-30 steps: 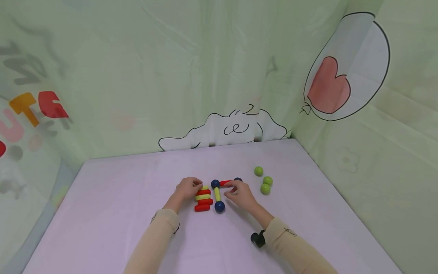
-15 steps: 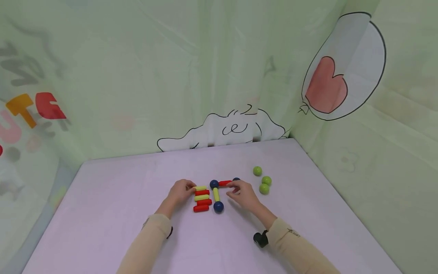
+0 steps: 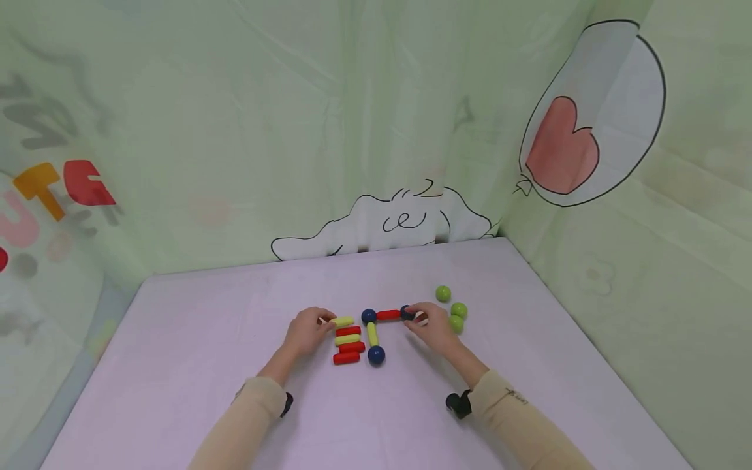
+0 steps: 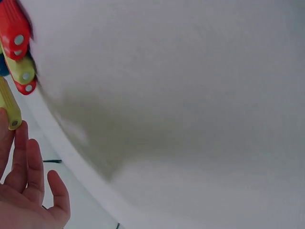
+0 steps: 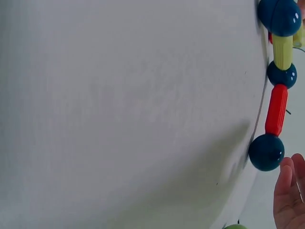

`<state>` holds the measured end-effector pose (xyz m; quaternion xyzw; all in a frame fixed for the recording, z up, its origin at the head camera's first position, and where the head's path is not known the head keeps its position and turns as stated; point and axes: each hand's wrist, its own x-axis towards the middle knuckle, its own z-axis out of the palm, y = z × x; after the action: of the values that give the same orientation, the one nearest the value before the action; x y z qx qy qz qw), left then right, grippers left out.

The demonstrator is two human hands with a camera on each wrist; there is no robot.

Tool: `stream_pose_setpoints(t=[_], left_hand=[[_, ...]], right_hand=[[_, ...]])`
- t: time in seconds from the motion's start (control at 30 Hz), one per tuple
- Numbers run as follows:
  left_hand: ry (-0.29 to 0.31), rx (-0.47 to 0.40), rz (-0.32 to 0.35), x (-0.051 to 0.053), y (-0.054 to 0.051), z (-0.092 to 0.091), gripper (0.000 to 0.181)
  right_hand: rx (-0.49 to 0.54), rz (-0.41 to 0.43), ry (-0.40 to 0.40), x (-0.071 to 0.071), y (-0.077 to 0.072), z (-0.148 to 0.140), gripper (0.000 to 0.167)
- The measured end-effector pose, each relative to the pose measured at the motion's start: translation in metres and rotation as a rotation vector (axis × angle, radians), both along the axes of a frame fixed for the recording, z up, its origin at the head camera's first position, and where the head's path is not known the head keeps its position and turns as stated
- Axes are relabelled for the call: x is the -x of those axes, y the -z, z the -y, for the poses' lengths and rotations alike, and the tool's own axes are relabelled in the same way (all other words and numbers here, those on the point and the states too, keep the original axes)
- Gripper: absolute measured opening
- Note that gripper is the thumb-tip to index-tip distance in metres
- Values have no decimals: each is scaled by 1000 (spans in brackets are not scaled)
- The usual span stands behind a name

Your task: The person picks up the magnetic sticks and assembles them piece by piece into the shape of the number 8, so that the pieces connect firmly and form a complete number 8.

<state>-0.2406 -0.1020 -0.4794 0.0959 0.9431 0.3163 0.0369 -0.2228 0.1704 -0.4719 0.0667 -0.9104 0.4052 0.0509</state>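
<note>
My left hand [image 3: 305, 331] pinches the left end of a yellow rod [image 3: 343, 322] at the far end of a column of red and yellow rods [image 3: 346, 358]. In the left wrist view the yellow rod [image 4: 8, 102] meets the fingertips of that hand [image 4: 28, 200], the other fingers loosely bent. Two blue balls [image 3: 368, 316] [image 3: 376, 355] have a yellow rod [image 3: 373, 334] between them. A red rod [image 3: 388, 315] runs right from the far ball to a third blue ball [image 3: 405, 313]. Relaxed fingers of my right hand [image 3: 435, 329] are at this ball [image 5: 266, 152].
Several green balls [image 3: 443, 293] lie behind and right of my right hand. The light purple tabletop [image 3: 194, 365] reaches back to a pale green curtain [image 3: 235, 130] with drawings, which also hangs along the right side.
My right hand has shifted right from over the red rod, uncovering it and part of its end ball. My left hand has drawn back left, and the farthest yellow rod has moved slightly left and tilted.
</note>
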Motion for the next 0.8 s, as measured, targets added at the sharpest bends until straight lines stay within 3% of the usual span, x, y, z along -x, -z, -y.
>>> stream_pose_setpoints(t=[0.3,0.8], left_hand=[[35,67,-71,-12,-8,-23,19],[99,43,-156,-31,-7,-58,20]], right_hand=[[4,13,38,10,3,-13,26],[-45,110,80,22,7,-12,30]])
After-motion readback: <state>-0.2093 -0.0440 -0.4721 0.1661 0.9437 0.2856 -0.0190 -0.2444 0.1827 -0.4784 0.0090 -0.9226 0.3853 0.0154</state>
